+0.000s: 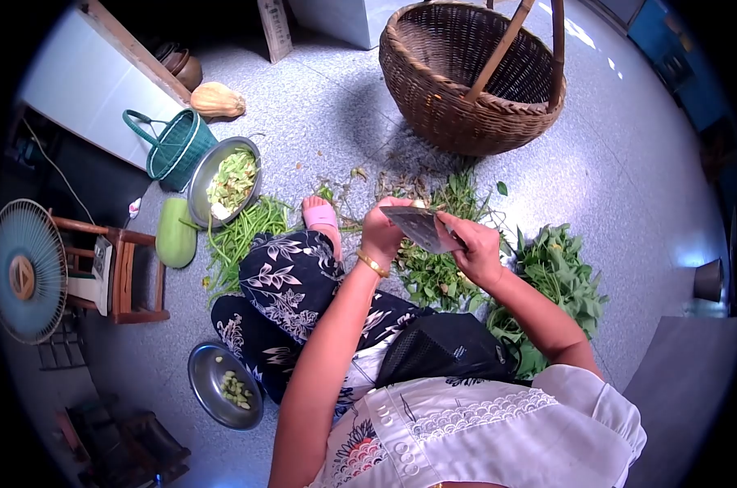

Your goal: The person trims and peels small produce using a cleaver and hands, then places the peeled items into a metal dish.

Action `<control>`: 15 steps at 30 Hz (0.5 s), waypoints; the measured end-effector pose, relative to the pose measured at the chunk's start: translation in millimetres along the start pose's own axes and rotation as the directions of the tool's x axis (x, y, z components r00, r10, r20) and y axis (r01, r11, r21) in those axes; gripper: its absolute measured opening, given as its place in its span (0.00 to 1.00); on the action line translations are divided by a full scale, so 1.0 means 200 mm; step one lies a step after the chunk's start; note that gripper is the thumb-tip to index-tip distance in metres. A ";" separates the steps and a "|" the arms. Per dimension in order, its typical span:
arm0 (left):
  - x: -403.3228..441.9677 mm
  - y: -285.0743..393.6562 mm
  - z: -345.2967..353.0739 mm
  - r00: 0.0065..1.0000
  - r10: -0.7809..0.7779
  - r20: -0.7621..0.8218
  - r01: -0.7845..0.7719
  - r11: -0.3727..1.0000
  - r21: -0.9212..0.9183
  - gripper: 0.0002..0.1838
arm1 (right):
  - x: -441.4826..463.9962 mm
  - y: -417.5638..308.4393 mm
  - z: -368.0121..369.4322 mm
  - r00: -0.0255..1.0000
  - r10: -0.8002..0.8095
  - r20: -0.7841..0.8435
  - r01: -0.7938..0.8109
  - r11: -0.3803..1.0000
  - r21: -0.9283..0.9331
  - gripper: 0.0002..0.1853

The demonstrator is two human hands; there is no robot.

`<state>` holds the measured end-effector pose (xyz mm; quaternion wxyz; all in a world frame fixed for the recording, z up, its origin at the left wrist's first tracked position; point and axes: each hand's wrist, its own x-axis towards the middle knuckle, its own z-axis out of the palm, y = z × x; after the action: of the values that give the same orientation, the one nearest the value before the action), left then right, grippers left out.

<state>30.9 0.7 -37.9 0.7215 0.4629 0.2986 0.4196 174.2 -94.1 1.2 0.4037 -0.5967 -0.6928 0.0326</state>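
Note:
In front of my knees, my right hand (476, 250) grips a broad-bladed kitchen knife (419, 228), its flat blade reaching across to the left. My left hand (381, 231), with a gold bracelet at the wrist, is closed just beside the blade. A small pale thing (418, 203) shows at its fingertips; the blade partly hides it, and its kind is unclear. Beneath both hands lies a heap of cut greens and stems (437, 272). A larger pile of leafy greens (551, 264) lies by my right forearm.
A big wicker basket (466, 122) stands ahead. To the left are a metal bowl of cut vegetables (253, 191), green beans (254, 228), a pale green gourd (176, 233), a green basket (176, 154), a squash (217, 99) and a fan (28, 272). Another metal bowl (202, 394) holds green pieces.

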 end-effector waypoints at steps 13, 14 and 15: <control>-0.01 0.07 0.00 0.989 -0.079 0.124 0.103 0.974 -0.202 0.05 | 0.00 -0.06 -0.01 0.997 -0.045 -0.060 0.033 0.981 -0.190 0.17; -0.01 0.08 0.00 0.986 -0.093 0.138 0.124 0.964 -0.235 0.05 | 0.01 -0.07 -0.01 0.996 -0.050 -0.068 0.036 0.981 -0.191 0.16; 0.00 0.07 -0.01 0.986 -0.093 0.137 0.124 0.964 -0.236 0.05 | 0.02 -0.07 -0.01 0.996 -0.055 -0.076 0.040 0.980 -0.193 0.15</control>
<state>24.7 3.7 -26.0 0.8120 0.3790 0.2239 0.3833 164.6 -96.0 12.8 0.3727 -0.6168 -0.6899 -0.0681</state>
